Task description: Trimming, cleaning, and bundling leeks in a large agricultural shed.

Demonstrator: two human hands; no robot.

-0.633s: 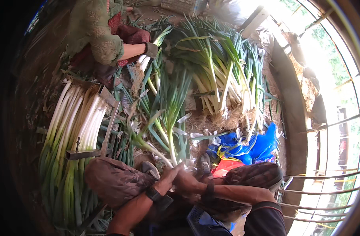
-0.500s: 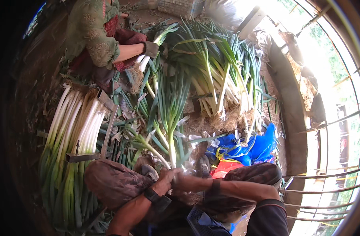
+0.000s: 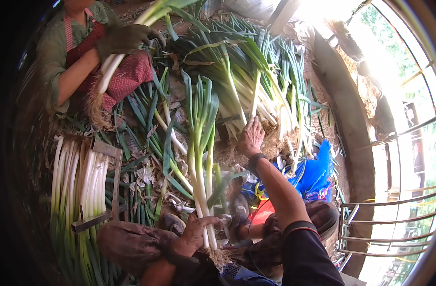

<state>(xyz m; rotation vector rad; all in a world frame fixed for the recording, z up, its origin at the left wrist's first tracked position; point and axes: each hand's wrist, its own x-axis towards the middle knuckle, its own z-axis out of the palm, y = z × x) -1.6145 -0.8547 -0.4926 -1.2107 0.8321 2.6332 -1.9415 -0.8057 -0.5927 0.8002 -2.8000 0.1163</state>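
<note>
My left hand (image 3: 195,232) is closed around the lower white stalks of a few leeks (image 3: 199,176). Their roots hang below it and their green leaves point away from me. My right hand (image 3: 252,137) reaches to a large heap of leeks (image 3: 237,90), its fingers closing on the lower stalk of one leek (image 3: 254,95) near the roots; the heap partly hides the grip. On the left, cleaned leeks (image 3: 79,176) lie side by side in a metal frame (image 3: 117,183). Another person's gloved hand (image 3: 127,40) holds a leek (image 3: 108,76) with hanging roots.
Loose leeks (image 3: 172,162) and leaf scraps lie on the ground between me and the co-worker (image 3: 79,62). Blue netting (image 3: 318,164) and a red piece (image 3: 262,212) lie right of my feet. A low wall (image 3: 351,128) and metal bars (image 3: 394,221) border the right.
My right hand has left my left hand and stretched forward to the heap. My left hand still grips leeks. The co-worker has lifted a leek up and to the left. The view has shifted.
</note>
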